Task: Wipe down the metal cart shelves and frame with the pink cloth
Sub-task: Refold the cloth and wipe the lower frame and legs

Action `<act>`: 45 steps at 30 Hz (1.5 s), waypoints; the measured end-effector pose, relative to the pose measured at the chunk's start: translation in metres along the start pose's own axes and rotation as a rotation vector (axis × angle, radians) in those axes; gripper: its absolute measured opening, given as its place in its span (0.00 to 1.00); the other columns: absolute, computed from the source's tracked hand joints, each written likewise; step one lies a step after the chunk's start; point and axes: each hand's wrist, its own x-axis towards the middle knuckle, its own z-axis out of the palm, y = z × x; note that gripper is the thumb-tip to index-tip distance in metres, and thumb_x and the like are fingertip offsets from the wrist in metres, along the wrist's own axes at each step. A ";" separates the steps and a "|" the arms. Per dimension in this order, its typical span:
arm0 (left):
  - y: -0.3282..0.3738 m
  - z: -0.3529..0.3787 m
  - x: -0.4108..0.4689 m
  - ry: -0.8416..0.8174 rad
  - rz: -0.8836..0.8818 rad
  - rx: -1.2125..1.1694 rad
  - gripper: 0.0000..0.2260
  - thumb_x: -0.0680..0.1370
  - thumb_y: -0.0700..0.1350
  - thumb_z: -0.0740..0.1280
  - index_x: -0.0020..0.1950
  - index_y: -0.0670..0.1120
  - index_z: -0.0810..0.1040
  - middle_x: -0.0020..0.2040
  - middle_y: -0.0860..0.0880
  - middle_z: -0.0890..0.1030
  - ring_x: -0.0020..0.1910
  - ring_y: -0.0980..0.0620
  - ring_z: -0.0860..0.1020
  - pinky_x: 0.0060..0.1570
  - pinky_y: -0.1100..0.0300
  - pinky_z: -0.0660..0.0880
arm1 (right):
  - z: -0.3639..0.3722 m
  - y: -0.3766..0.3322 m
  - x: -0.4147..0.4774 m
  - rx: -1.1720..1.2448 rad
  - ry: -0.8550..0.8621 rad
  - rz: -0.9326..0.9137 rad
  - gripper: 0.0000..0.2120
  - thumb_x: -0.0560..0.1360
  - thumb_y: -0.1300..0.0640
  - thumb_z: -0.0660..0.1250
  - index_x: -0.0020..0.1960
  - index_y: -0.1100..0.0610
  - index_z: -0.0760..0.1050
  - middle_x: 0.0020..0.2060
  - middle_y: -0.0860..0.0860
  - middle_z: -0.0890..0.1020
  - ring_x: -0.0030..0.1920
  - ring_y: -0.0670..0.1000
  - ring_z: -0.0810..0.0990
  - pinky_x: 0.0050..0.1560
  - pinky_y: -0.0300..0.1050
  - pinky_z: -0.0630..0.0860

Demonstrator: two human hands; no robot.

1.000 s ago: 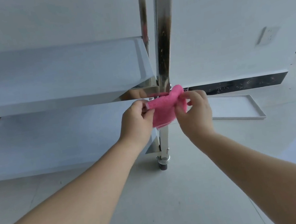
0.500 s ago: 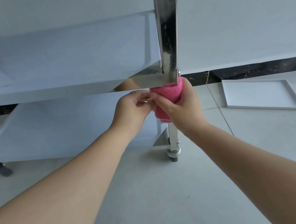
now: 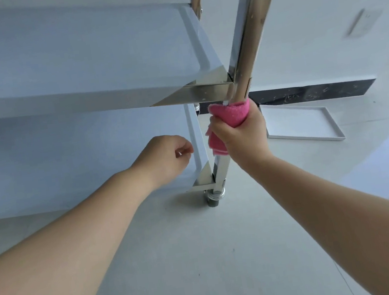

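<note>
The right hand (image 3: 242, 137) is clamped around the pink cloth (image 3: 231, 115), which wraps the cart's corner post (image 3: 246, 46) just below the middle shelf (image 3: 105, 95), so the cloth meets every face of the upright at once. The left hand (image 3: 165, 159), loosely curled and empty, hovers over the lower shelf (image 3: 195, 132), apart from the cloth.

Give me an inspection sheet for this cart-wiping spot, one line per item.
Surface: pale floor, bare near the cart.
Job's things: pink cloth wrapped round the cart's post, just under the upper shelf; lower shelf below.
Clutter: white tray on the floor by the wall.
Grippers: right hand clamps the cloth on the post; left hand loosely curled, holding nothing.
Cables: nothing seen.
Surroundings: white wall, dark skirting, castor.
</note>
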 end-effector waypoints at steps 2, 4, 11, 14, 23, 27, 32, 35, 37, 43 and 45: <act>-0.003 -0.002 -0.001 -0.019 0.008 0.011 0.07 0.77 0.42 0.65 0.53 0.48 0.81 0.46 0.53 0.80 0.45 0.55 0.77 0.48 0.65 0.71 | 0.000 0.010 -0.003 0.020 -0.026 0.048 0.11 0.72 0.71 0.64 0.45 0.55 0.71 0.35 0.64 0.76 0.30 0.57 0.75 0.28 0.57 0.74; -0.005 -0.003 -0.003 -0.026 0.002 0.015 0.08 0.77 0.42 0.65 0.53 0.47 0.81 0.46 0.54 0.79 0.45 0.56 0.77 0.48 0.66 0.69 | -0.001 0.024 -0.006 0.045 -0.052 0.116 0.10 0.72 0.71 0.64 0.48 0.58 0.71 0.35 0.62 0.76 0.31 0.57 0.73 0.31 0.53 0.71; -0.015 -0.003 -0.011 -0.058 -0.053 0.048 0.09 0.78 0.41 0.62 0.53 0.48 0.81 0.50 0.52 0.82 0.48 0.54 0.79 0.52 0.63 0.73 | -0.001 0.084 -0.014 -0.060 -0.049 0.263 0.13 0.70 0.68 0.68 0.52 0.65 0.69 0.35 0.60 0.76 0.31 0.55 0.75 0.30 0.49 0.73; -0.017 -0.003 -0.012 -0.053 -0.085 0.046 0.09 0.78 0.41 0.63 0.54 0.47 0.81 0.50 0.51 0.82 0.48 0.54 0.78 0.52 0.62 0.73 | 0.003 0.101 -0.017 -0.084 -0.015 0.307 0.13 0.71 0.67 0.69 0.52 0.64 0.68 0.33 0.55 0.76 0.29 0.52 0.78 0.32 0.51 0.76; -0.012 0.003 -0.014 -0.089 -0.099 0.083 0.09 0.78 0.43 0.65 0.55 0.48 0.80 0.49 0.51 0.80 0.47 0.54 0.77 0.51 0.62 0.73 | 0.003 0.097 -0.017 -0.153 0.008 0.286 0.11 0.71 0.63 0.70 0.49 0.61 0.70 0.35 0.60 0.80 0.27 0.50 0.80 0.27 0.44 0.76; -0.005 -0.001 -0.017 -0.080 -0.073 0.116 0.09 0.78 0.43 0.65 0.55 0.48 0.80 0.45 0.54 0.77 0.44 0.55 0.75 0.48 0.65 0.70 | 0.001 0.082 -0.016 -0.235 0.031 0.213 0.10 0.70 0.62 0.71 0.47 0.61 0.72 0.35 0.56 0.81 0.27 0.44 0.79 0.27 0.37 0.76; -0.002 -0.010 -0.024 -0.085 -0.052 0.125 0.09 0.78 0.42 0.64 0.56 0.48 0.80 0.47 0.53 0.78 0.46 0.55 0.76 0.50 0.65 0.71 | 0.004 0.045 -0.013 -0.117 0.048 0.178 0.10 0.70 0.68 0.68 0.50 0.65 0.72 0.34 0.58 0.79 0.26 0.48 0.78 0.26 0.43 0.77; -0.001 -0.017 -0.026 -0.090 -0.047 0.124 0.09 0.78 0.42 0.64 0.56 0.47 0.80 0.52 0.51 0.80 0.49 0.54 0.77 0.51 0.64 0.71 | 0.004 0.025 -0.009 -0.101 0.047 0.116 0.08 0.70 0.68 0.68 0.47 0.62 0.71 0.32 0.57 0.80 0.29 0.53 0.81 0.26 0.55 0.79; 0.000 -0.020 -0.027 -0.094 -0.044 0.121 0.10 0.78 0.41 0.63 0.57 0.47 0.80 0.53 0.50 0.80 0.50 0.53 0.77 0.51 0.65 0.70 | 0.002 0.012 -0.006 -0.142 0.052 0.039 0.08 0.70 0.68 0.68 0.46 0.61 0.71 0.31 0.51 0.77 0.25 0.41 0.79 0.22 0.38 0.75; 0.004 -0.020 -0.027 -0.102 -0.022 0.108 0.09 0.78 0.42 0.63 0.56 0.47 0.80 0.53 0.51 0.80 0.50 0.53 0.78 0.52 0.64 0.72 | -0.001 -0.015 0.007 -0.122 0.075 -0.078 0.09 0.69 0.68 0.67 0.45 0.59 0.71 0.24 0.42 0.78 0.26 0.42 0.79 0.25 0.36 0.74; 0.006 -0.019 -0.026 -0.109 -0.013 0.101 0.09 0.78 0.42 0.63 0.57 0.47 0.80 0.53 0.51 0.81 0.50 0.53 0.78 0.54 0.62 0.73 | -0.002 -0.015 0.008 -0.125 0.056 -0.088 0.09 0.68 0.67 0.67 0.44 0.56 0.70 0.26 0.42 0.78 0.28 0.44 0.80 0.27 0.39 0.75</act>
